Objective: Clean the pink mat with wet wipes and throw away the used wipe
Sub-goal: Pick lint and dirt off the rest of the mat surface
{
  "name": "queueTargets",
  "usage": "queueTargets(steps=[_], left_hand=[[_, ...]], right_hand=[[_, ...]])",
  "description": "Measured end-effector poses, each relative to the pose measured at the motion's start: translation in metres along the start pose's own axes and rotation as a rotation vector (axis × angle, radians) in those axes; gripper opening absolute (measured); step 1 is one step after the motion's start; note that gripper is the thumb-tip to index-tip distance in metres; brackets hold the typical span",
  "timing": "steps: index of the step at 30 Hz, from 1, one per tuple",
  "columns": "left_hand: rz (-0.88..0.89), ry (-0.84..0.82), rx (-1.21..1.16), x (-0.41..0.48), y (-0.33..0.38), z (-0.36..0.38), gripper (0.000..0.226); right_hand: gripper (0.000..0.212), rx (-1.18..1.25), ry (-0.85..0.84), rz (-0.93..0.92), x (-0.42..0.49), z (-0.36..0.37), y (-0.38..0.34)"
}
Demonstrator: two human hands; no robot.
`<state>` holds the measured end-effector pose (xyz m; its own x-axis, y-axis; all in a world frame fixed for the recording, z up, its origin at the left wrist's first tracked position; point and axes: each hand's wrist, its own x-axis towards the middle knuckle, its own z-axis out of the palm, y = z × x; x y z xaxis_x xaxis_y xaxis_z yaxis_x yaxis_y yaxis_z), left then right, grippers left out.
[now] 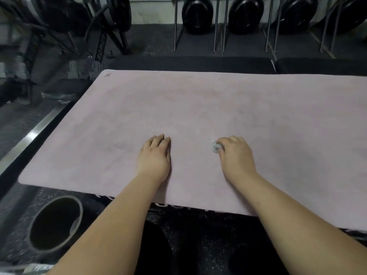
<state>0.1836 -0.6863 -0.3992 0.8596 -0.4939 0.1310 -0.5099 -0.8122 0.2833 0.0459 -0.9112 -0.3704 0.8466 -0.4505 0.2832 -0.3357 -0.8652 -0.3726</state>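
Note:
The pink mat (198,108) lies flat across the middle of the head view, with a small logo at its far left corner. My left hand (155,155) rests palm down on the mat's near part, fingers together, holding nothing. My right hand (236,154) is curled around a crumpled white wet wipe (215,146), which pokes out at the fingertips and presses on the mat. Faint darker smudges show on the mat around both hands.
A round dark bin (55,223) with an open top stands on the speckled floor at the near left, below the mat's edge. Black weight plates (197,14) hang on metal racks along the far wall. Gym equipment frames (59,36) crowd the far left.

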Motion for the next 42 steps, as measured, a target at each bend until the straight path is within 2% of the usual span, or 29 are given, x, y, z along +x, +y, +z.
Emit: queueTargets(steps=[2,5,9,12,15,19,22,24,27,31,38,40,42], left_hand=[[-0.016,-0.058,0.013,0.001,0.003,-0.005,0.042],[0.036,-0.078,0.111,0.013,0.003,-0.021,0.036],[0.08,0.038,0.132,0.025,-0.003,-0.021,0.028],[0.066,0.134,0.112,0.035,-0.003,-0.016,0.012],[0.051,0.219,0.057,0.049,-0.007,-0.01,0.017],[0.064,0.274,-0.034,0.047,-0.013,0.0,0.017],[0.06,0.26,-0.009,0.051,-0.012,0.003,0.019],[0.06,0.251,-0.002,0.053,-0.012,0.004,0.019],[0.055,0.245,0.003,0.053,-0.014,0.006,0.017],[0.054,0.237,0.006,0.054,-0.014,0.005,0.018],[0.048,0.234,-0.017,0.053,-0.014,0.005,0.017],[0.047,0.229,-0.021,0.053,-0.013,0.005,0.018],[0.043,0.23,-0.029,0.054,-0.013,0.005,0.018]], right_hand=[[0.016,0.082,-0.078,-0.014,-0.022,0.003,-0.021],[0.015,0.167,-0.176,-0.187,-0.042,0.009,-0.045],[0.014,0.132,-0.108,-0.304,-0.013,0.02,-0.041],[0.018,0.037,0.029,-0.189,0.015,0.021,-0.026],[0.012,-0.023,0.085,-0.007,0.042,0.023,-0.013],[0.011,-0.035,0.141,0.009,0.042,0.033,-0.016],[0.011,-0.063,0.121,0.055,0.036,0.037,-0.022],[0.018,-0.096,0.095,0.079,0.034,0.039,-0.027],[0.03,-0.119,0.08,0.028,0.03,0.042,-0.034],[0.011,-0.118,0.067,0.007,0.035,0.043,-0.041],[0.007,0.084,0.027,-0.381,0.017,0.049,-0.066],[0.014,0.048,0.049,-0.391,0.029,0.049,-0.052],[0.019,-0.028,0.085,-0.285,0.05,0.047,-0.033]])
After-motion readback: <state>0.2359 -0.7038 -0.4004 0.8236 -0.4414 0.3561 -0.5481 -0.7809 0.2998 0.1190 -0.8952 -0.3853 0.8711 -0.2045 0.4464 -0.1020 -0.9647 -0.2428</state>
